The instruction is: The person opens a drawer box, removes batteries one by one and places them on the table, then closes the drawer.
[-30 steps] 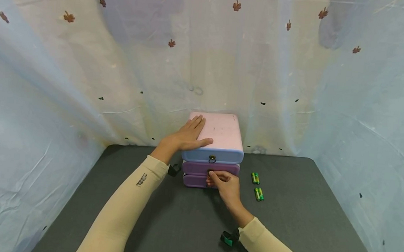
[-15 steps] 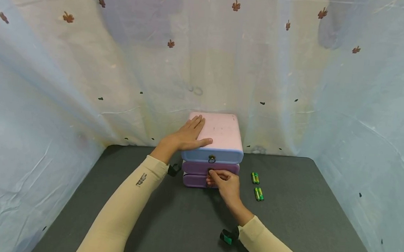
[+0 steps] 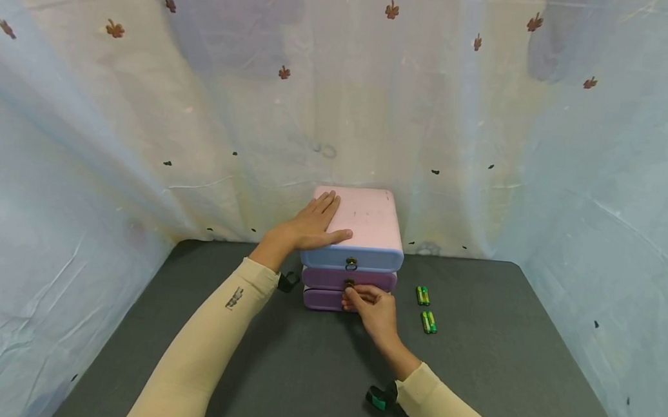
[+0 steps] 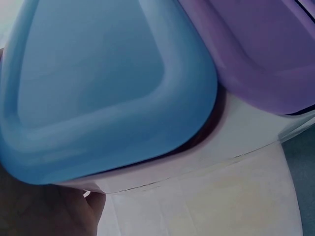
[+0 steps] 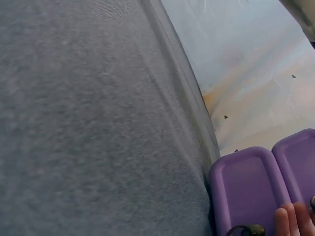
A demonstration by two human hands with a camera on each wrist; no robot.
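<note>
A small chest of drawers (image 3: 368,220) has a pink top, one blue drawer (image 3: 325,256) and two purple drawers below it. My left hand (image 3: 309,227) rests flat on the left of the pink top, fingers spread, thumb along the front. In the left wrist view the blue drawer (image 4: 93,73) fills much of the frame. With thumb and fingertips, my right hand (image 3: 376,309) pinches the ring pull of the middle purple drawer (image 3: 320,277), just under its knob (image 3: 349,282). The right wrist view shows fingertips (image 5: 283,221) in front of the purple drawers. The lower purple drawer (image 3: 322,300) is partly covered by this hand.
Two pairs of green and yellow batteries (image 3: 423,296) lie right of the chest on the dark grey table (image 3: 486,361). A pale curtain (image 3: 363,120) hangs close behind the chest and along both sides.
The right thumb and fingertips have dropped slightly, so the middle drawer's knob now shows above them. The left hand stays in place on the top.
</note>
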